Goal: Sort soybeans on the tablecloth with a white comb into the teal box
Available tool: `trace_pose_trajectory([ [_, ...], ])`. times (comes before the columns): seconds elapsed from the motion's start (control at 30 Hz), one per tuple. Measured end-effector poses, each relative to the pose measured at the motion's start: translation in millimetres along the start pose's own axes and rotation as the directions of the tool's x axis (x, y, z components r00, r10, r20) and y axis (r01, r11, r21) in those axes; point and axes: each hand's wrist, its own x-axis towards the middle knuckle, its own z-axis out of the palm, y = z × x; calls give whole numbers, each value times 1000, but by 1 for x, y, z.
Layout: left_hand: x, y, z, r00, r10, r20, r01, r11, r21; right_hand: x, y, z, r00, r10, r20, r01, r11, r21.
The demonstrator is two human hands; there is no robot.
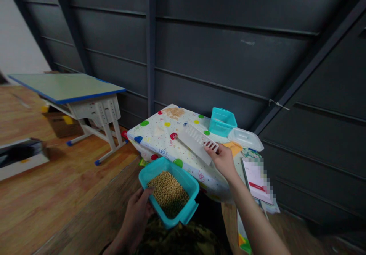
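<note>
My left hand (140,205) grips the near left rim of a teal plastic container (190,178), thumb over the edge. Soybeans (168,192) fill its bottom; it is held in front of the table's near edge, above my lap. My right hand (223,159) is closed on the near end of a white slotted plastic piece (197,142), whose exact kind I cannot make out. That piece slants over the tabletop, its far end close to the cloth. On the far left part of the table lies a loose pile of pale beans (174,112).
The table has a dotted white cloth (148,136). Toward its back right stand a second teal container (222,121) and a clear lid (246,139). An orange item (233,147) and a booklet (257,180) lie nearer. A desk (68,85) is at left; a dark wall (200,52) stands behind.
</note>
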Motion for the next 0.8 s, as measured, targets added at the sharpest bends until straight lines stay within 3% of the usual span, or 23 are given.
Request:
trace_pose_trajectory([
  [0.27,9,-2,-10,1000,29,4,-29,999,-39,3,-15,17,990,-43,137,53,996,-74],
  [0.8,9,-3,-10,999,37,-39,-38,998,-41,-1,-12,17,983,-30,183,34,999,-19],
])
